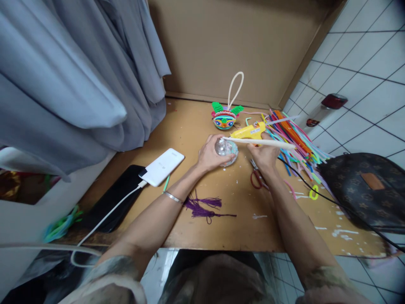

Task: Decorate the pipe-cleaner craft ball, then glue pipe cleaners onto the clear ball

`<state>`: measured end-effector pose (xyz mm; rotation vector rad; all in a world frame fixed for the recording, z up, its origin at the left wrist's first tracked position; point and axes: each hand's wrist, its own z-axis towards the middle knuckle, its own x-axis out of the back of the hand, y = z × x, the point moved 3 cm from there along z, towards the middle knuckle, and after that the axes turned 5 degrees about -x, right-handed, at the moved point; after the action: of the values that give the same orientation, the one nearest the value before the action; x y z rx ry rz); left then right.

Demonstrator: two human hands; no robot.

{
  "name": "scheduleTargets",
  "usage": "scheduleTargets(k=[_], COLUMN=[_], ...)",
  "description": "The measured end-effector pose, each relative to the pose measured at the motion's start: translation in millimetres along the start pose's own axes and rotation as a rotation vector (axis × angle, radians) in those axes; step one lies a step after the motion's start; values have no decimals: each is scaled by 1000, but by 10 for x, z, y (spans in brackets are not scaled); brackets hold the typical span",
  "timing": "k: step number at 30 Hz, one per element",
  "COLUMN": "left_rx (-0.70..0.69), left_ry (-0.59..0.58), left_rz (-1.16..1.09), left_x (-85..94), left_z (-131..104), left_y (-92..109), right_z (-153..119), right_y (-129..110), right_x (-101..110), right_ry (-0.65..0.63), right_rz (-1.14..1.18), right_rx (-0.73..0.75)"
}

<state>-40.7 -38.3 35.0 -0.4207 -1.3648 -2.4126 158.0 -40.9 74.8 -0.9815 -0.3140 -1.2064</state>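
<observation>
My left hand (210,154) is wrapped round a clear ball (226,152) with pale wrapping on its right side. In my right hand (264,154) is a yellow glue gun (249,131), its nozzle pointing left, near the top of the ball. A white fuzzy stem (265,143) runs from the ball's top edge to the right, across the front of my right hand. Behind the ball stands a colourful animal-face ornament (224,121) with green ears and a white loop.
Red-handled scissors (256,179) lie beside my right wrist. Bundled coloured stems (292,135) and a brown bag (363,190) are at the right. Purple tassels (205,209) lie in front; a white power bank (162,166) and black tablet (118,198) are at the left.
</observation>
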Motion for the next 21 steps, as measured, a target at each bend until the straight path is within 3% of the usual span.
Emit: scheduleTargets(k=[4, 10, 16, 21], left_rx=[-4, -15, -19, -7], left_ry=[2, 17, 15, -2], left_rz=[-9, -18, -11, 1], left_x=[-7, -10, -11, -4], left_z=[1, -1, -2, -2], left_y=[-7, -11, -8, 4], right_z=[15, 37, 7, -33], right_y=[34, 49, 25, -4], right_x=[16, 62, 4, -33], right_ry=[-21, 51, -8, 17], right_rz=[-25, -53, -21, -7], right_rx=[-18, -26, -37, -24])
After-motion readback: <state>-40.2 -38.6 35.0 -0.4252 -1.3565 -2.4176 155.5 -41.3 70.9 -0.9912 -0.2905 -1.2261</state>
